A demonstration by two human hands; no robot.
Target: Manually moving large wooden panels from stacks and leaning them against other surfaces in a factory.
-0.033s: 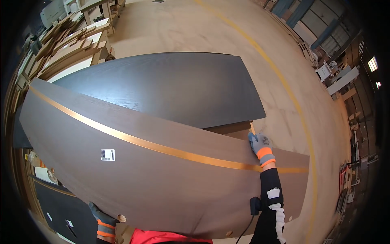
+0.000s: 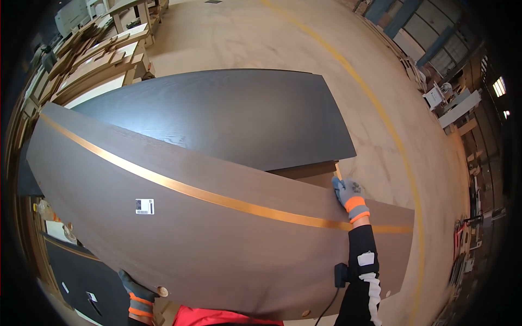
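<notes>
A long greyish-brown door panel (image 2: 234, 255) with a gold strip running lengthwise and a white label spans the view in front of me. Round cup holes sit along its near edge. My left hand (image 2: 138, 288), in a grey glove with an orange cuff, grips that near edge beside a hole, thumb on top and the other fingers hidden beneath. Over the far edge, toward the right end, my right hand (image 2: 350, 196) is closed, its fingertips curled out of sight. Beyond the held panel lies a dark wood-grain panel (image 2: 234, 117), partly covered by it.
Stacked boards and offcuts (image 2: 103, 70) crowd the far left. Another dark panel (image 2: 81, 277) with a gold strip lies low on the left. A yellow line (image 2: 383, 111) curves along the floor, and more boards and equipment (image 2: 459, 106) line the right side.
</notes>
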